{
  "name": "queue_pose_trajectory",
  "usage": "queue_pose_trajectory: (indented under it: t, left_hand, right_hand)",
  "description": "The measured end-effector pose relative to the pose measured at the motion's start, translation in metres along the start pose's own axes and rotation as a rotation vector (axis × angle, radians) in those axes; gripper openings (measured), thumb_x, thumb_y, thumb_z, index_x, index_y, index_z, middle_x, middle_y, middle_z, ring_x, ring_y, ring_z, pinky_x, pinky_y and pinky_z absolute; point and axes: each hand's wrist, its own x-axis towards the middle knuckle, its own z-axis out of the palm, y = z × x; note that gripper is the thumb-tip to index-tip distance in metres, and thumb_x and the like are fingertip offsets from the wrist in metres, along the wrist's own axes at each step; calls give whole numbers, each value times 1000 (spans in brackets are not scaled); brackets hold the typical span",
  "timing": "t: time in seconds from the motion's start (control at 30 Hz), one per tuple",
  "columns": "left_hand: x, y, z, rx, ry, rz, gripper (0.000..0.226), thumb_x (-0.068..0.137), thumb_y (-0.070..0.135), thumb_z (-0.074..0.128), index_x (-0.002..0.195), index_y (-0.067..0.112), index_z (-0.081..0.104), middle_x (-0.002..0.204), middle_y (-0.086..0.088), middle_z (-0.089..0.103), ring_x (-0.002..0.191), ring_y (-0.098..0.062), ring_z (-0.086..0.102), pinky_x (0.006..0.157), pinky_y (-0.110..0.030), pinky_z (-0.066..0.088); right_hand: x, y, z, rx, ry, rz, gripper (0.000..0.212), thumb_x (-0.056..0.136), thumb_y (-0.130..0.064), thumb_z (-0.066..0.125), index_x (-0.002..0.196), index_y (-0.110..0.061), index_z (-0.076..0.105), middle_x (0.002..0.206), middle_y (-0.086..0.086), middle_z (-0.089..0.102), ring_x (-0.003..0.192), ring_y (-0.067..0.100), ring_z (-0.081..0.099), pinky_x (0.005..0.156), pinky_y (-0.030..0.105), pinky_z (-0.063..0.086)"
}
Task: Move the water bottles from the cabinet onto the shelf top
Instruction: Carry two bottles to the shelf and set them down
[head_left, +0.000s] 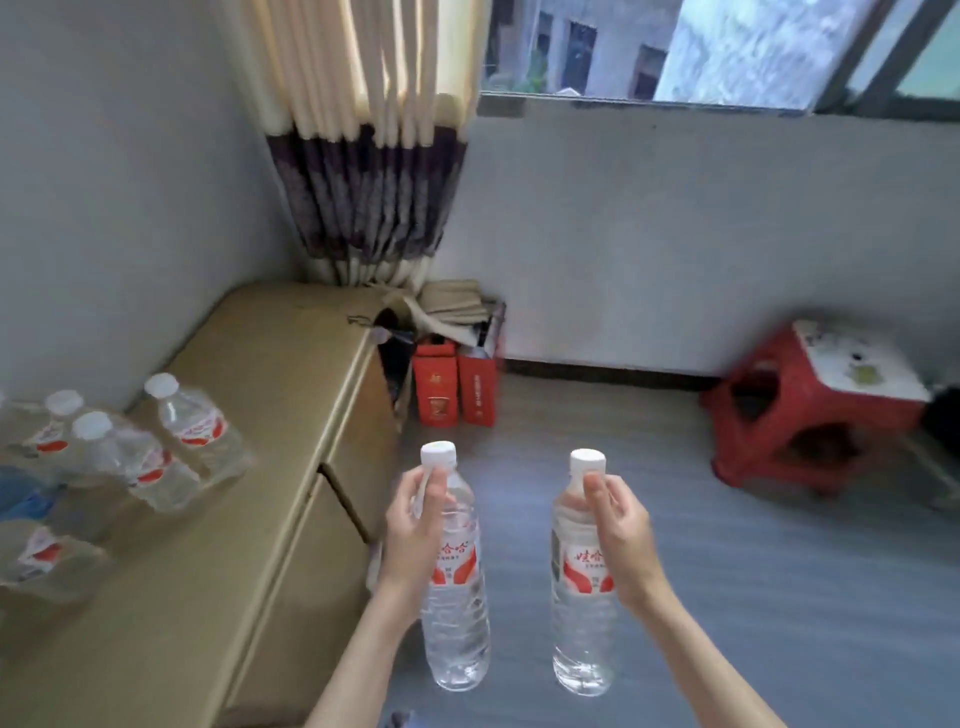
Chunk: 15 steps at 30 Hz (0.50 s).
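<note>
Leftward lies the cabinet top (249, 415), with several bottles (192, 431) already standing at its near end, so I would judge my left hand (415, 525) nearer to it than my right hand (618, 535). Each hand's fingers are pinched round the neck of an upright water bottle, left bottle (457, 613) and right bottle (582, 623), long axes vertical, hanging over the floor (779, 571).

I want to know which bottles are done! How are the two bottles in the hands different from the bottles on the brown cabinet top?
The held bottles, one in the left hand and one in the right hand, hang upright over the grey floor, gripped near the neck. The bottles on the cabinet top rest on the cabinet top untouched, and look tilted and blurry in this wide view. All have white caps and red-and-white labels.
</note>
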Motion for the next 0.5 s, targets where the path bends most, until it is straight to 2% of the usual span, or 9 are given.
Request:
queue_pose_trajectory:
  t: [0.13,0.2,0.3,0.4,0.5]
  left_hand:
    - [-43,1,104,48,-222,-8,34,81,50,49,94,20,59,85,-7,67,80,-19,65,76,-35,50]
    - [-68,0,157,78,-314,-4,29,86,45,48,93,20,59,87,-8,67,83,-20,65,76,-34,50]
    - [-106,1,234,114,-475,19,26,88,43,47,93,20,60,82,-4,67,77,-14,65,70,-26,49]
    - [-139,0,306,174,-656,47,26,85,45,48,90,22,59,80,-7,68,76,-20,66,74,-33,50]
    - [-159,-9,371,231,-846,70,24,87,47,50,88,25,60,83,-8,67,79,-20,64,77,-35,50]
  right_hand:
    - [-25,11,-120,44,191,15,52,68,-64,52,76,-13,59,67,-5,64,62,3,61,62,19,48]
    - [-42,18,-175,54,276,8,52,68,-63,52,76,-12,58,66,-5,65,61,0,61,58,14,47]
    - [-67,31,-254,48,401,31,57,64,-68,51,78,-13,59,77,2,71,72,7,65,66,20,48]
    - [-88,46,-326,92,573,72,43,71,-57,54,75,-14,58,75,0,68,72,8,63,63,14,44]
    - [-104,62,-386,107,751,112,43,74,-55,56,75,-13,59,75,-1,68,71,5,63,65,17,45]
